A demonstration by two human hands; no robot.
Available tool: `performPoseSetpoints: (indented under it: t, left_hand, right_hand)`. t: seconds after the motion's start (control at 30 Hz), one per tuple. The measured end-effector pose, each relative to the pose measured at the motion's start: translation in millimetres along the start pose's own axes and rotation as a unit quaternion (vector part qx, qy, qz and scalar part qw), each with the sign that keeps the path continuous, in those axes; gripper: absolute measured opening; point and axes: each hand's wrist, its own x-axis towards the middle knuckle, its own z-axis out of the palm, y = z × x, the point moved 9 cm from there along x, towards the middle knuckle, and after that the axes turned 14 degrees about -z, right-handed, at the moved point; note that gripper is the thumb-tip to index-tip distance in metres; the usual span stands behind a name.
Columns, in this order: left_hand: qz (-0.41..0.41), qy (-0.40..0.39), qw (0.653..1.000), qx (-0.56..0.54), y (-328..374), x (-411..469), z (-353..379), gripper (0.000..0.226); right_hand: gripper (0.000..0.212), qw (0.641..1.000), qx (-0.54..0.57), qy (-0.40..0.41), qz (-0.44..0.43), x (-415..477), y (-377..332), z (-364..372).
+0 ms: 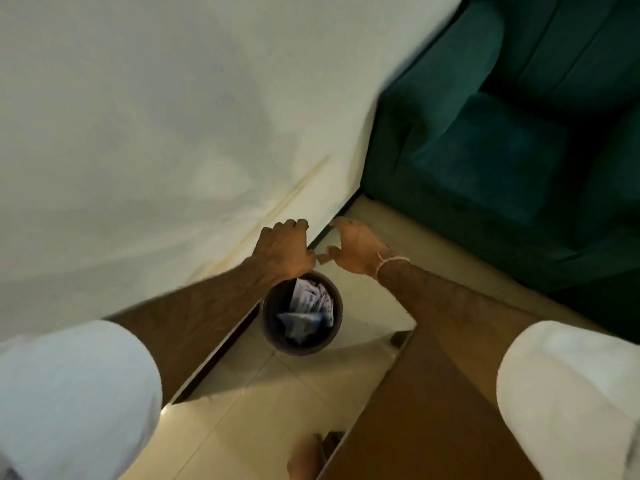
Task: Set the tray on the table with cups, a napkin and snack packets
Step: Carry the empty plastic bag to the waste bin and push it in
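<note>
No tray, cups or napkin are in view. My left hand [284, 249] reaches forward over a dark round bin [268, 327], its fingers curled into a loose fist against the white wall. My right hand [356, 245] is held beside it with thumb and fingers apart and nothing in it. A small grey scrap [323, 259] shows between the two thumbs; whether either hand holds it is unclear. The bin stands on the floor and holds crumpled white and blue packet wrappers [306, 308].
A white wall [156, 116] fills the left side, with a dark skirting at its foot. A dark green sofa [502, 150] stands at the right. A brown wooden table [422, 417] edge lies at the lower right over cream floor tiles [249, 403]. My foot [304, 455] is at the bottom.
</note>
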Motion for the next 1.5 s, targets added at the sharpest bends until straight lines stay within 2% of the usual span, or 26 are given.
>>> performPoseSetpoints:
  t: [0.27, 0.4, 0.73, 0.97, 1.17, 1.5]
  left_hand:
    - [0.032, 0.060, 0.995, -0.075, 86.7, -109.5, -137.1, 0.066]
    - [0.065, 0.080, 0.990, -0.098, 146.4, -184.0, -182.0, 0.070]
    - [0.091, 0.131, 0.981, -0.113, 302.5, -384.3, -272.8, 0.078]
    - [0.153, 0.152, 0.969, -0.122, 404.5, -467.4, -303.9, 0.082]
    - [0.229, 0.128, 0.960, -0.096, 494.3, -495.8, -273.5, 0.081]
    - [0.284, 0.008, 0.959, -0.018, 625.5, -547.9, -95.0, 0.079]
  right_hand:
    - [0.058, 0.996, 0.007, 0.090, -0.010, -127.5, -40.5, -166.5]
    - [0.060, 0.991, -0.004, 0.130, -0.019, -230.7, -44.1, -232.8]
    - [0.064, 0.975, -0.048, 0.219, 0.000, -507.5, -20.4, -383.5]
    - [0.063, 0.954, -0.057, 0.291, 0.044, -647.8, 15.9, -454.0]
    - [0.064, 0.939, -0.048, 0.318, 0.121, -733.5, 67.6, -446.5]
    - [0.060, 0.931, 0.019, 0.280, 0.233, -874.4, 220.4, -330.0]
